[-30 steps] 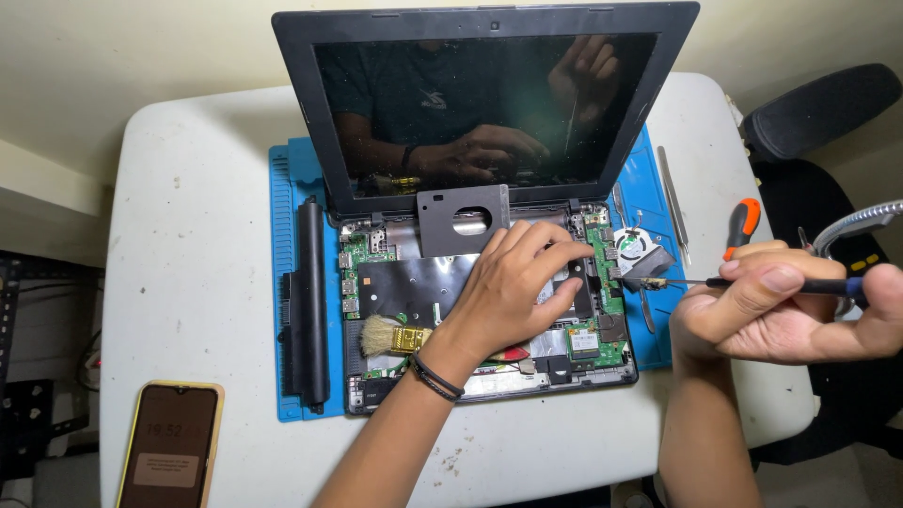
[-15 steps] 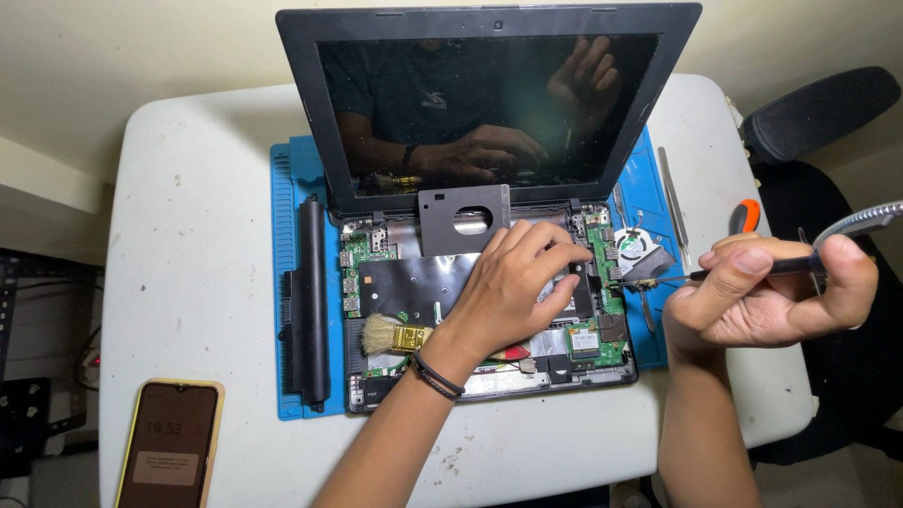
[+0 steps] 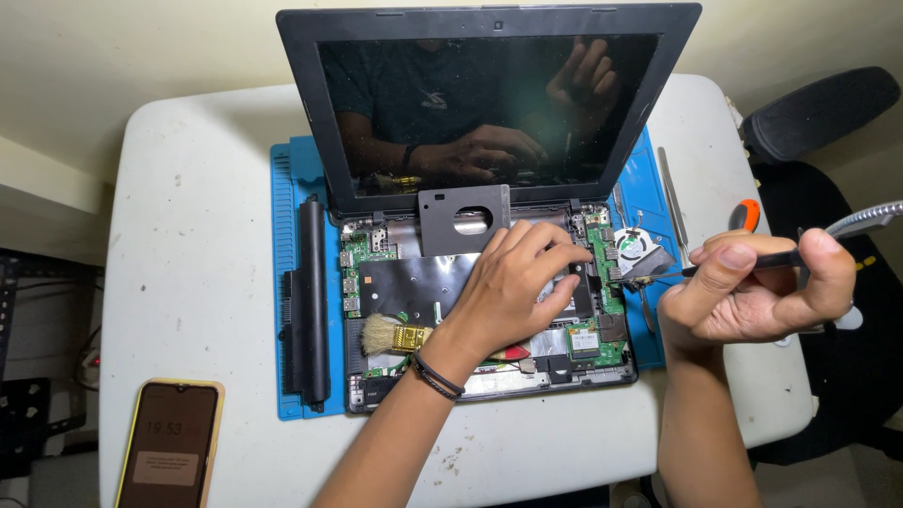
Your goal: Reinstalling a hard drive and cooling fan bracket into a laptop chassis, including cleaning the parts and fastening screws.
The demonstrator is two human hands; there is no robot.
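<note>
An opened laptop [image 3: 489, 310] with its base cover off lies on a blue work mat [image 3: 287, 198], its dark screen upright. My left hand [image 3: 517, 282] rests palm-down on the exposed black shield and green circuit boards, fingers spread toward the right side. My right hand [image 3: 752, 292] grips a thin black screwdriver [image 3: 658, 276] whose tip points left at the right edge of the board, beside the small cooling fan [image 3: 635, 246]. A small brush [image 3: 390, 334] with pale bristles lies inside the base, partly under my left wrist.
A long black battery [image 3: 308, 301] lies on the mat's left side. A phone in a yellow case [image 3: 169, 447] sits at the table's front left corner. Tweezers [image 3: 670, 202] and an orange-handled tool [image 3: 745, 214] lie at the right. A black chair [image 3: 818, 113] stands beyond the table.
My right hand has turned and lifted slightly, keeping the screwdriver tip at the board's right edge. My left hand stays on the laptop base.
</note>
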